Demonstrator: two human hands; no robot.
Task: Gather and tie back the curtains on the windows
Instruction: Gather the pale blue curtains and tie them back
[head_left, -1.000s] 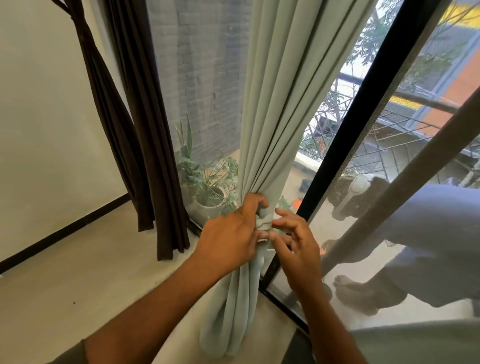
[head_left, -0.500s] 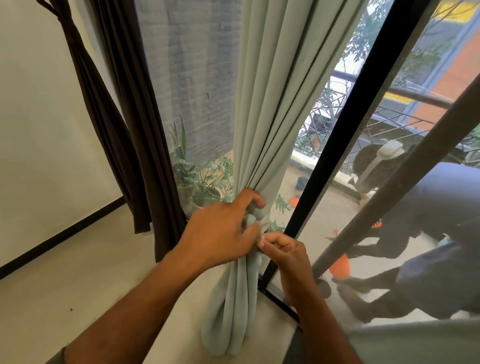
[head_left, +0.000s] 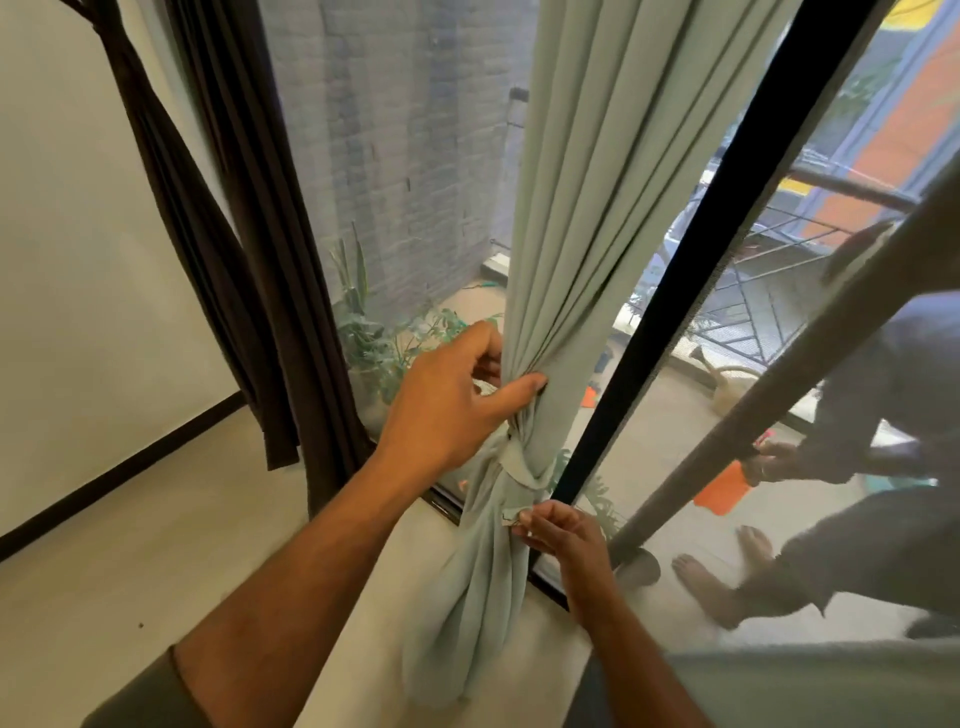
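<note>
Your left hand (head_left: 447, 410) holds the gathered pale green curtain (head_left: 561, 249) just above the waist of the bundle, thumb and fingers curled round the folds. Your right hand (head_left: 558, 535) sits lower, fingertips pinched together on the loose end of the matching tie strip (head_left: 519, 470), which already loops the bundle. The curtain hangs in front of the window glass, just left of the black window frame (head_left: 691, 275), its tail pooling on the light floor (head_left: 156, 571).

Handling, as a judgement: the cloth looks soft, matte and fairly light, draping in long rounded pleats. It should compress easily but spring loose if you relax, so keep the upper hold close to the tie. The strip is thin and flat; take it near its end and pull steadily, since smooth weave may slip.

A dark brown curtain (head_left: 244, 291) hangs at the left, already drawn in up high, with finer, sharper folds. Potted plants (head_left: 374, 338) stand beyond the glass against a grey brick wall (head_left: 395, 135). Another person (head_left: 857, 467) is outside to the right
</note>
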